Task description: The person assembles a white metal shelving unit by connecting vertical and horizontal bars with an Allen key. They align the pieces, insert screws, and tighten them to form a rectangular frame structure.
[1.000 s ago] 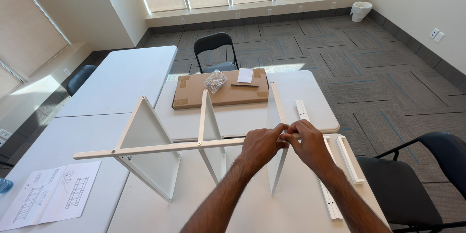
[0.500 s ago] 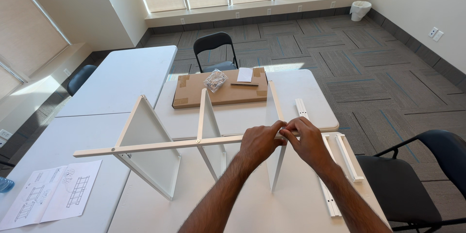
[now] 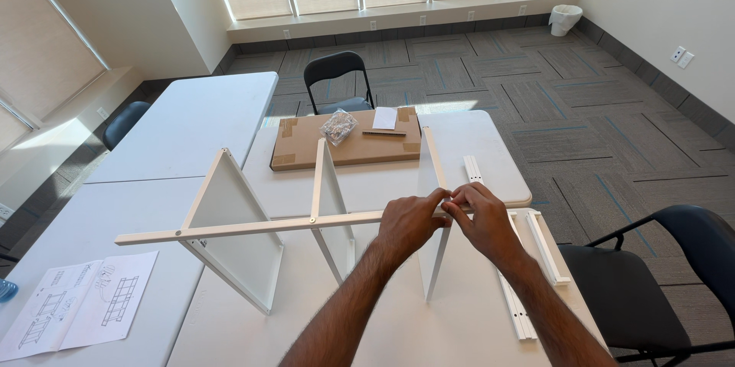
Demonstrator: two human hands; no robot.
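Both hands: left hand (image 3: 409, 223), right hand (image 3: 481, 218) pinched on rail (image 3: 253, 228) end atop third panel (image 3: 433, 237), near counter (image 3: 230, 329) right edge. Fastening step; next needs steady fingertip alignment.

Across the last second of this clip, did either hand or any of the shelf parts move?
Nothing visibly changed. The left hand and right hand stay together, fingertips pinching at the spot where the long white rail meets the third upright panel. The other two panels, the cardboard box, the loose rails and the instruction sheet lie as before.
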